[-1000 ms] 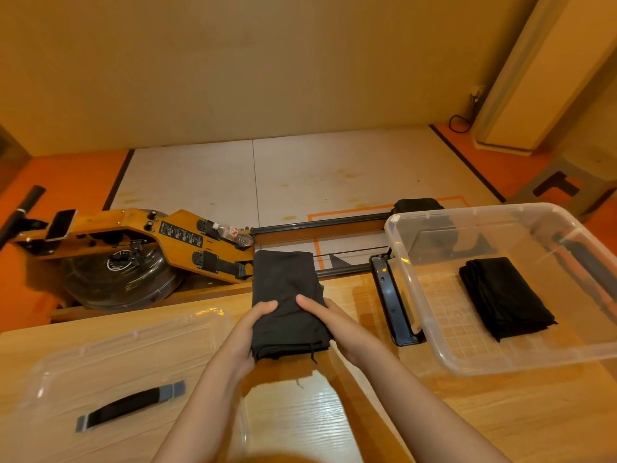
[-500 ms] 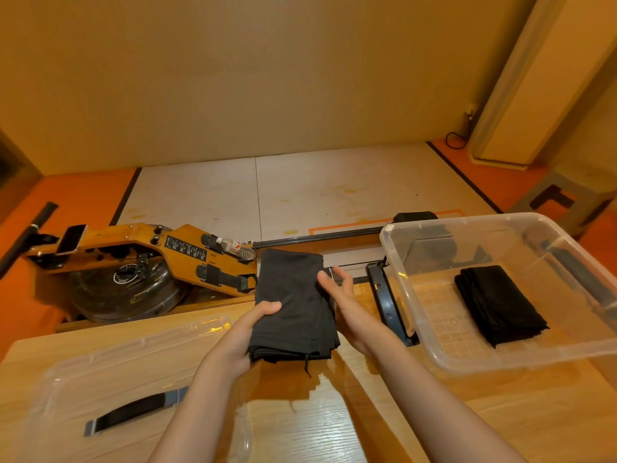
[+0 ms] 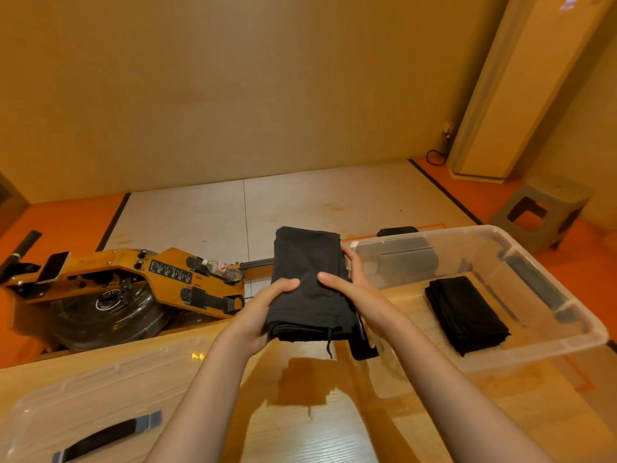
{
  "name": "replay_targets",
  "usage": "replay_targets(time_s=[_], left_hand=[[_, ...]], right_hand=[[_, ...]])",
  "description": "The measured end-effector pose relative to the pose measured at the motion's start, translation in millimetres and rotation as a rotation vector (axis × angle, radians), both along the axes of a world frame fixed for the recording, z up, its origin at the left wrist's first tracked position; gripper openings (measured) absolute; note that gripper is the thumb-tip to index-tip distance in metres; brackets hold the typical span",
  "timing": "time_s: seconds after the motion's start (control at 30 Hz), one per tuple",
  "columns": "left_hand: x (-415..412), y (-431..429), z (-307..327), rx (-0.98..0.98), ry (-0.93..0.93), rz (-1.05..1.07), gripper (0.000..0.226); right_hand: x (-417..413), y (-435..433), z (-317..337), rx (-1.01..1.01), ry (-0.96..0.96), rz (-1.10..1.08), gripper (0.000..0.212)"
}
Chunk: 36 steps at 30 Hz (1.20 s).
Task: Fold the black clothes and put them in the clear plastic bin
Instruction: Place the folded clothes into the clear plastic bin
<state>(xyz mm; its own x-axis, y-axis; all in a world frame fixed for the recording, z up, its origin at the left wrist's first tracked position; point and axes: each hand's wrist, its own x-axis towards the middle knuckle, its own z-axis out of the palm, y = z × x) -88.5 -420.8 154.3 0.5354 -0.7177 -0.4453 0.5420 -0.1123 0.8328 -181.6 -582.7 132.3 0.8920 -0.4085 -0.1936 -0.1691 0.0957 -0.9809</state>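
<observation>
A folded black garment (image 3: 309, 262) is held in the air above the wooden table (image 3: 334, 422), just left of the clear plastic bin (image 3: 567, 315). My left hand (image 3: 263, 309) grips its near left side, thumb on top. My right hand (image 3: 354, 289) grips its right side, fingers wrapped around the edge. A thin drawstring hangs from the garment's near edge. Another folded black garment (image 3: 465, 314) lies flat on the floor of the bin, which stands on the table's right side.
The bin's clear lid (image 3: 83, 406) with a black handle lies on the table at the near left. Beyond the table's far edge stands an orange rowing machine (image 3: 133, 279) with a phone and a bottle on it. A grey stool (image 3: 541, 212) is at the far right.
Both hands lifted the folded garment off the table and carried it up and to the right, toward the bin. My right hand shifted from the top to the garment's right edge.
</observation>
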Motion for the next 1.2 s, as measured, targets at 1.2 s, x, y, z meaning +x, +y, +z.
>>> replay_targets(time_s=[1.2], left_hand=[[-97.2, -239.6, -57.3, 0.022, 0.344, 0.187, 0.046]], right_hand=[[-78.7, -224.9, -63.5, 0.32, 0.233, 0.029, 0.079]])
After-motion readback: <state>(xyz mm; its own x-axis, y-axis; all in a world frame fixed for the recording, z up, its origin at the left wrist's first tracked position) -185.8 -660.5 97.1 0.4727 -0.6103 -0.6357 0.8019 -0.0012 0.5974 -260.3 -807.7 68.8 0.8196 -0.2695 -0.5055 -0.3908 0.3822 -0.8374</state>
